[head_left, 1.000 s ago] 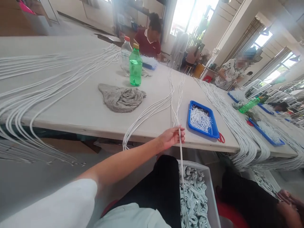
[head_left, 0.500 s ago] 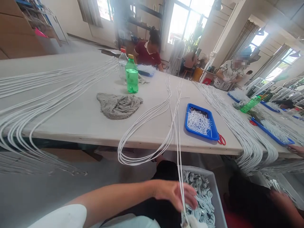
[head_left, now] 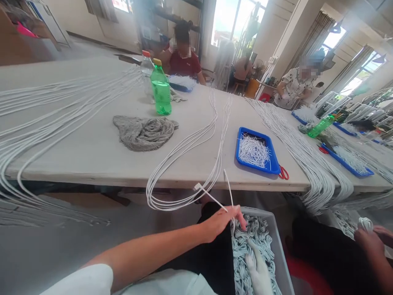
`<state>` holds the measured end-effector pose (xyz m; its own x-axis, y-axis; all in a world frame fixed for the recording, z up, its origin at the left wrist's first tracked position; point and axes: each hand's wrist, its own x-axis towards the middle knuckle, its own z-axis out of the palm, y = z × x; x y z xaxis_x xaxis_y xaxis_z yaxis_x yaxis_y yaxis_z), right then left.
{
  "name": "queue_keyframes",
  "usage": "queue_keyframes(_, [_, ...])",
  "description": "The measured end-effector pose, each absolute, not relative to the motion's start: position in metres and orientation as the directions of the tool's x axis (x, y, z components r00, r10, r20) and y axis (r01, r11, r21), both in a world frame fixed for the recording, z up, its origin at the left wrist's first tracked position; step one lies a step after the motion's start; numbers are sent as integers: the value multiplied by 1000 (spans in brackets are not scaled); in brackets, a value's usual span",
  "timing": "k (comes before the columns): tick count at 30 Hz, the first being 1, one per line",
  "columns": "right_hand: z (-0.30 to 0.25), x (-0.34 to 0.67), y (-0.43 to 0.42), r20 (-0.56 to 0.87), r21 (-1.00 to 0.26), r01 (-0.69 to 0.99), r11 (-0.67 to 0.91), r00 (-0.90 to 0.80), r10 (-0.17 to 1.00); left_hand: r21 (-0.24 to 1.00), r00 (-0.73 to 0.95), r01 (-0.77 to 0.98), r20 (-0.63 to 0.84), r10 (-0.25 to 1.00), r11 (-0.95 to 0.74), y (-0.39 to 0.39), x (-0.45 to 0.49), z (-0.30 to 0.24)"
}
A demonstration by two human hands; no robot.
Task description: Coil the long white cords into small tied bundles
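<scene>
My left hand (head_left: 222, 223) is over the near rim of a grey plastic bin (head_left: 278, 254), its fingers pinching a stiff white cord (head_left: 211, 197) whose tipped end points up and left. A second strand rises past my fingers. The bin is packed with coiled pale cords (head_left: 245, 250). A white, finger-like shape (head_left: 259, 268) lies on them, possibly my right hand (head_left: 259, 268) in a white glove. Its fingers are hidden. Long white cord loops (head_left: 181, 176) hang over the edge of the long white table (head_left: 92, 164).
A grey cloth (head_left: 144, 133) and a green bottle (head_left: 161, 92) stand on the table. Nearby are a blue tray (head_left: 245, 137) of short white strands and red scissors (head_left: 284, 174). A co-worker's hands (head_left: 367, 241) hold cord at lower right; other workers sit beyond.
My left hand has risen slightly from its low position over the bin. The cord's tipped end now points up and left, and the white shape lies further into the bin.
</scene>
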<state>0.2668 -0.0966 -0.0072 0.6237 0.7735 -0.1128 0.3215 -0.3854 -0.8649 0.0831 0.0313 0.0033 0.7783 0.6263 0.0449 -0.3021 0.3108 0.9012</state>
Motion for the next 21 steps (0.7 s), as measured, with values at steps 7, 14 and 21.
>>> queue_keyframes(7, [-59, 207, -106, -191, -921, 269, -281, 314, 930, 902, 673, -326, 12, 739, 282, 12, 54, 22])
queue_keyframes(14, [-76, 205, -129, -306, -939, 130, -317, 99, 947, 866, 711, -344, -12, 703, 363, 13, 40, 26])
queue_keyframes(21, [-26, 180, -120, -229, -967, 101, -234, 56, 972, 856, 845, -203, -92, 527, 475, -6, 29, -2])
